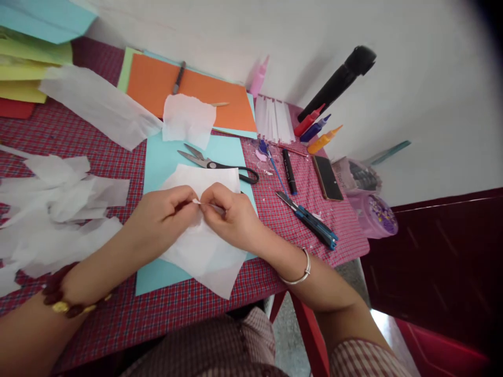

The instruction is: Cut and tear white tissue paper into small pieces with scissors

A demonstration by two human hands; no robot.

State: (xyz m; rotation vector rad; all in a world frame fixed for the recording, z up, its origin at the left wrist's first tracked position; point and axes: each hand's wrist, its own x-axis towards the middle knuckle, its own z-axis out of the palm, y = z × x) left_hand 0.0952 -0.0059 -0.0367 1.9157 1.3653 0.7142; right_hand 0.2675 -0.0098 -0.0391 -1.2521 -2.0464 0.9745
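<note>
Fingertips of my left hand and my right hand meet over the table, both closed in a pinch. Between them is a small twisted bit of white tissue paper. Beneath the hands, larger white tissue sheets lie on a light blue sheet of paper. Just beyond the fingers rest black-handled scissors, blades apart and pointing left. A torn tissue square lies behind them, partly over orange paper.
Loose tissue strips are heaped at left. To the right lie a blue box cutter, a black marker, a phone, and glue sticks. Paint tubes lean by the wall. A pink tub stands beyond the table's right edge.
</note>
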